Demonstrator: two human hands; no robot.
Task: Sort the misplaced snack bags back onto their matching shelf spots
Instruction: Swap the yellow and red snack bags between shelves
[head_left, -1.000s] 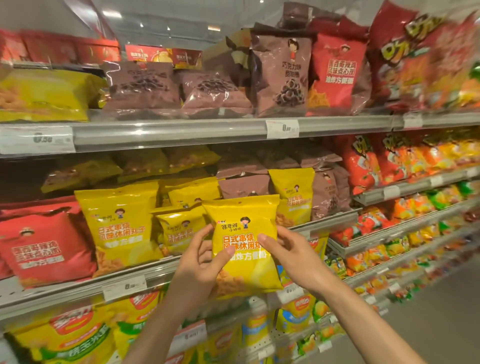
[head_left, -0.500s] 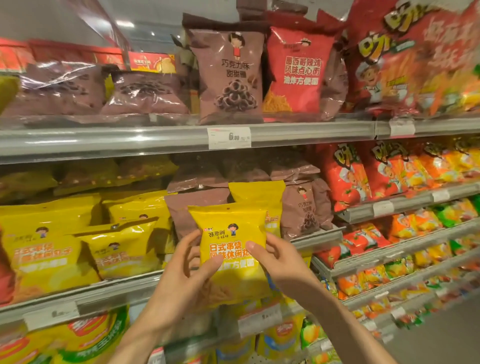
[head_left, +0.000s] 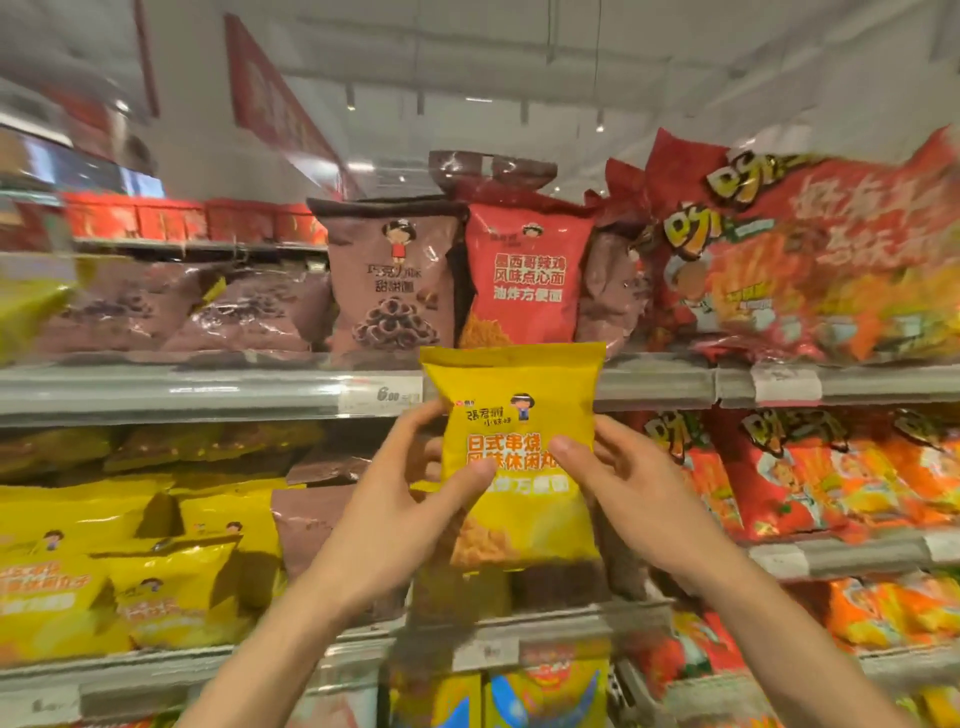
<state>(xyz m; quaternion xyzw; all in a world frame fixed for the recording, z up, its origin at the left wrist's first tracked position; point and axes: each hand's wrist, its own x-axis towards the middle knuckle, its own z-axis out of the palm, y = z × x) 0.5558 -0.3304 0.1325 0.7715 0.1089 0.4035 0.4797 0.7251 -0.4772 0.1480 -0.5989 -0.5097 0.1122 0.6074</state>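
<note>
The yellow snack bag (head_left: 511, 410) is gripped upright by both side edges, left hand (head_left: 395, 499) and right hand (head_left: 628, 483). Its top edge overlaps the upper shelf rail (head_left: 208, 387), below the red bag (head_left: 527, 275). Open air is seen only above the top-shelf bags.

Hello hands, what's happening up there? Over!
Left hand and right hand both pinch the yellow snack bag. Bag upright, before the top shelf rail. Nothing blocking.

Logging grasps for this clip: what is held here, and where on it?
A yellow snack bag, held by both hands: left hand on its left edge, right hand on its right edge, thumbs across the front.
</note>
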